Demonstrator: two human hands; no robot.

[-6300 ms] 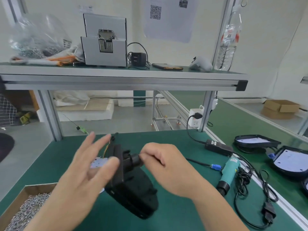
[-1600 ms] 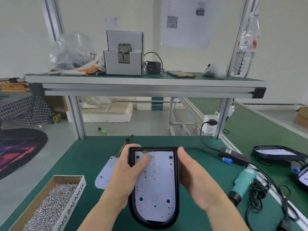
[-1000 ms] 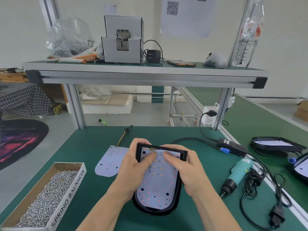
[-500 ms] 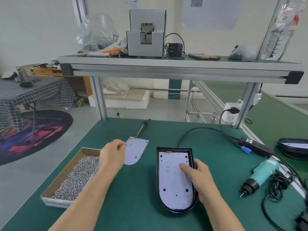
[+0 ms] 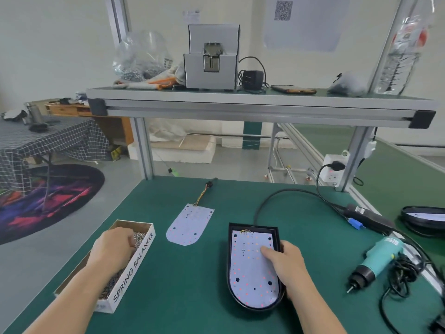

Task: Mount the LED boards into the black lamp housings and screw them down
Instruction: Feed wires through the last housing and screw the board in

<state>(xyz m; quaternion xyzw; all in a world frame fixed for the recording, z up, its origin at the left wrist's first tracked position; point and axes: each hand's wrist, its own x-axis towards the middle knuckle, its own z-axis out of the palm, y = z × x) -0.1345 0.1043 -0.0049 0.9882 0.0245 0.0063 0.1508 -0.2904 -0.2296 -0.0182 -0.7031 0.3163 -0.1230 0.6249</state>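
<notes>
Green bench (image 5: 192,285) beneath an aluminium shelf (image 5: 240,102).

Near the front, right of centre: black lamp housing (image 5: 229,261), flat on the bench, open side up, rounded end towards the person. Inside it, LED board (image 5: 248,268), seated within the rim, with red and orange dots across its white face and short wires at its far end.

Right hand (image 5: 286,263) clamped on the housing's right wall, thumb flat on the board and the other fingers curled over the outer rim.

Left hand (image 5: 113,247) down in the cardboard box (image 5: 134,263) marked SPRING BALANCER at the front left of the bench. Fingers bent into the heap of screws (image 5: 140,236); impossible to tell whether any screw is pinched.

Between box and housing, a little farther back: second LED board (image 5: 189,225), bare on the bench, its coloured wire lead (image 5: 203,194) trailing towards the far edge.

Black cable (image 5: 272,196) arcing from behind the housing's far end, off to the right towards an adapter (image 5: 368,218).

Teal electric screwdriver (image 5: 378,257) on its side at the right, well apart from the right hand, bit towards the person.

Another black housing (image 5: 423,218) at the far right edge.

On the shelf: grey screw feeder (image 5: 212,56), clear bag (image 5: 140,59), phone (image 5: 292,89).
</notes>
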